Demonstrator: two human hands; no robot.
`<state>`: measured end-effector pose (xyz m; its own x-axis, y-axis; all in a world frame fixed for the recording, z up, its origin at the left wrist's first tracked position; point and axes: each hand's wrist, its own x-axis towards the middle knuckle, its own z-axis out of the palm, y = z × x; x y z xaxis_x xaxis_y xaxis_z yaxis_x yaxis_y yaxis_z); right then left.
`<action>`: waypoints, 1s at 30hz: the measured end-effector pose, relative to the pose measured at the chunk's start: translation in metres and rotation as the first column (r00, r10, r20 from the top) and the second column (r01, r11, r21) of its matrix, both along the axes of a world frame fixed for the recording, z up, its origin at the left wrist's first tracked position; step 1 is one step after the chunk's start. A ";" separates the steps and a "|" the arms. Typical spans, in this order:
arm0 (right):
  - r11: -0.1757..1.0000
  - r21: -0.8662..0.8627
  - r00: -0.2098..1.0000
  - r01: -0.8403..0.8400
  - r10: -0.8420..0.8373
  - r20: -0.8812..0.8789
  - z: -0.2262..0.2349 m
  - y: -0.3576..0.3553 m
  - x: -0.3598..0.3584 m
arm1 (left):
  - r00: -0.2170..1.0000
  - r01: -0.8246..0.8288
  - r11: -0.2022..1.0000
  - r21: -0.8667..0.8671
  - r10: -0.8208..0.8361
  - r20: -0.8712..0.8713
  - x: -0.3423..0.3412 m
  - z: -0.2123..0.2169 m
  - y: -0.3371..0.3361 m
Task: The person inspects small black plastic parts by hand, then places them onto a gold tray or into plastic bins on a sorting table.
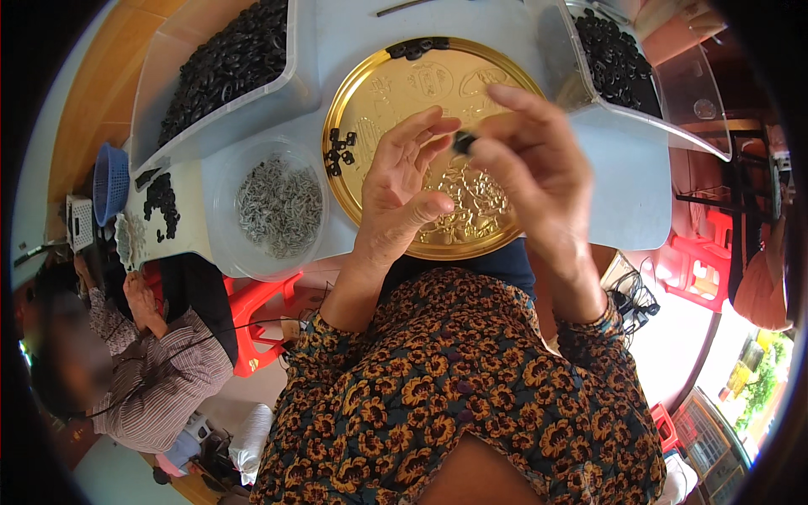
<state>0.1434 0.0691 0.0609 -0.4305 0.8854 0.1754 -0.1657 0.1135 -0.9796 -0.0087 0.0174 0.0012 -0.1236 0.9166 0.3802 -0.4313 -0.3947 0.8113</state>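
Over a round golden tray (335, 93) both of my hands are raised. My right hand (543, 164) pinches a small black plastic part (464, 141) at its thumb and fingertips; the fingers are slightly blurred. Just left of that part, my left hand (396, 181) has its fingers loosely curled and its thumb apart, with nothing visible in it. A small group of black parts (339, 153) lies at the tray's left side, and another row of black parts (417, 47) rests at its far rim. Shiny small shapes (467, 202) cover the tray's near part; whether loose or embossed, I cannot tell.
Left of the tray stands a clear bowl (225, 189) of small silvery metal pieces (282, 206). Clear bins (290, 50) (686, 126) of black parts flank the far side. A co-worker (160, 362) sits at the left near a red stool (252, 328). A blue basket (110, 183) stands beyond.
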 end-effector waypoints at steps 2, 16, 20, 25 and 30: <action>0.868 0.428 0.955 0.251 -0.295 0.038 0.014 0.017 0.011 | 0.999 -0.033 0.989 -0.141 0.028 -0.036 -0.003 0.003 -0.004; 0.809 0.587 0.920 -0.032 -0.206 0.334 0.007 0.058 -0.018 | 0.991 -0.063 0.953 -0.298 0.023 -0.135 -0.015 -0.002 -0.045; 0.783 0.592 0.866 -0.192 -0.149 0.478 -0.027 0.091 -0.047 | 0.992 -0.046 0.952 -0.302 0.008 -0.128 -0.016 -0.001 -0.056; 0.680 0.582 0.771 -0.445 -0.039 0.635 -0.038 0.086 -0.082 | 0.985 -0.057 0.945 -0.321 0.001 -0.173 -0.015 -0.001 -0.071; 0.599 0.557 0.725 -0.576 0.059 0.687 -0.048 0.073 -0.105 | 0.985 -0.074 0.933 -0.351 0.014 -0.172 -0.016 -0.002 -0.075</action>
